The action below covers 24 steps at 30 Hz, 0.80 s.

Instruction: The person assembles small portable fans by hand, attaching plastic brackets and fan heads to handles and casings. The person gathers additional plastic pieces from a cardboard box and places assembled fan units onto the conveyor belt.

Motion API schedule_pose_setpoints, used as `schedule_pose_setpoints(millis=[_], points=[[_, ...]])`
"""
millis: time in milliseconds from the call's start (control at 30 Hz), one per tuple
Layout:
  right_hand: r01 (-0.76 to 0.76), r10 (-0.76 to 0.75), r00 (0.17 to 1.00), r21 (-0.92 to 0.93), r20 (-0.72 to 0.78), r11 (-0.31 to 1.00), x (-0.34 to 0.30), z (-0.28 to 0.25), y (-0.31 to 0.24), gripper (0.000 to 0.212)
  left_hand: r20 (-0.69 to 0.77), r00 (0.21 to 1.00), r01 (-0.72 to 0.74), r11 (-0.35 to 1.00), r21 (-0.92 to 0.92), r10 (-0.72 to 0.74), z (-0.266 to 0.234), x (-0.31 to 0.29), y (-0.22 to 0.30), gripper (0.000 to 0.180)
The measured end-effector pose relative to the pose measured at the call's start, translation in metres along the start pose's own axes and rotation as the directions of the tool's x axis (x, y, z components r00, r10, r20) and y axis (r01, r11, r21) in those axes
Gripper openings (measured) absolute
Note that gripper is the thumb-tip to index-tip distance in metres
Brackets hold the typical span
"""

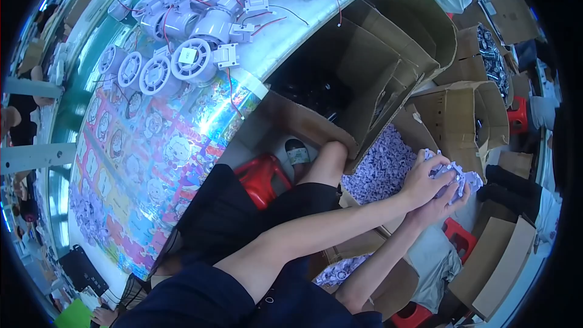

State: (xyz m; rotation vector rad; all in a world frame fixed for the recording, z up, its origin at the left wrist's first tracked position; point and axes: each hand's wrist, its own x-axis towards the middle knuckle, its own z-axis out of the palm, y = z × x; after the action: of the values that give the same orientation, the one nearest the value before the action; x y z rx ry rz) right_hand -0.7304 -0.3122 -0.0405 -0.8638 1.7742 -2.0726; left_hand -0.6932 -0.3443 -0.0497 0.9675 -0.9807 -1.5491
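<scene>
Left hand: is grasping a clump of pale purple pieces, its fingers curling over the near side. Right hand: is gripping the same clump from below, its fingers bending up around it. The clump is sitting between both hands, out past the right edge of a parts carton, well apart from the bench.

Parts carton, brown, open: is holding a heap of loose purple pieces. Second carton, below the forearms: is containing more of the same kind. Large carton, open: is standing against the bench's near edge, dark contents lying inside.

Under that edge: a red stool is standing, a dark bottle just beside it.

Bench: is carrying round purple housings with thin wires, clustering toward its upper end; a colourful printed sheet is covering the surface below them; small purple bits are lying along the far edge.
</scene>
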Motion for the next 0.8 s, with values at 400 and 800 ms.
schedule_pose_setpoints(millis=[400,800], points=[[0.182,-0.185,0.978,0.039,0.093,0.982,-0.011,0.055,-0.065,0.042,-0.067,0.966,-0.255,0.961,-0.111,0.249,-0.033,0.0,0.074,0.028],[-0.067,-0.368,0.673,0.549,0.641,0.833,-0.194,0.242,-0.201,0.059,-0.623,0.548,-0.687,0.725,0.046,0.558,-0.259,-0.09,0.264,0.024]])
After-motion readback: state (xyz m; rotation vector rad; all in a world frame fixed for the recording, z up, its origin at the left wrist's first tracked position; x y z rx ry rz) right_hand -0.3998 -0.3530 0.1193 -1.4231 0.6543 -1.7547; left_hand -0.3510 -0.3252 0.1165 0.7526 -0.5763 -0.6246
